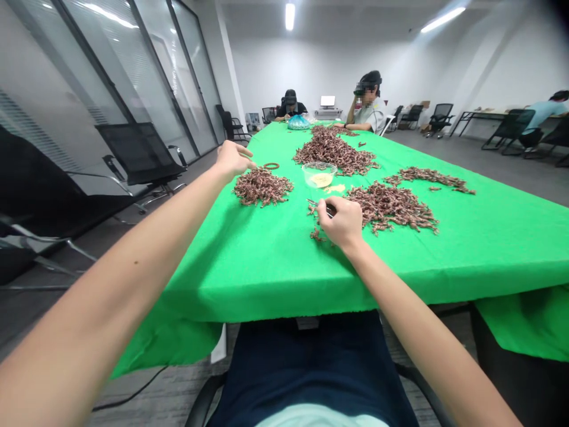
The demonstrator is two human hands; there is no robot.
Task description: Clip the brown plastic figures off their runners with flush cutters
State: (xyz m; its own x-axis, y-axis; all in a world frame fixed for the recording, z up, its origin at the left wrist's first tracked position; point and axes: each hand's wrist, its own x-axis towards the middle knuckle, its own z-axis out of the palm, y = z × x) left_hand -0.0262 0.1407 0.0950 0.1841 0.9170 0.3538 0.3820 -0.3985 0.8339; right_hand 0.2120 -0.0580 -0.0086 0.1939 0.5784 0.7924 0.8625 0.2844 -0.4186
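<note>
My right hand (344,222) sits at the near edge of a heap of small reddish-brown pieces (391,207) on the green cloth. Its fingers pinch slim metal tweezers (317,205), whose tips point left. My left hand (233,160) hangs with its fingers apart just above the table, holding nothing. Nearest to it are a small brown ring (271,166) and a second brown heap (262,187). Between my hands stands a clear bowl (317,175) with yellow material inside. More of the yellow material (335,188) lies on the cloth beside it.
A larger brown heap (333,151) and a long strip (427,177) lie farther along the green-covered table (444,255). Two seated people work at the far end beside a blue bag (297,123). Black chairs (140,153) stand along a glass wall on the left.
</note>
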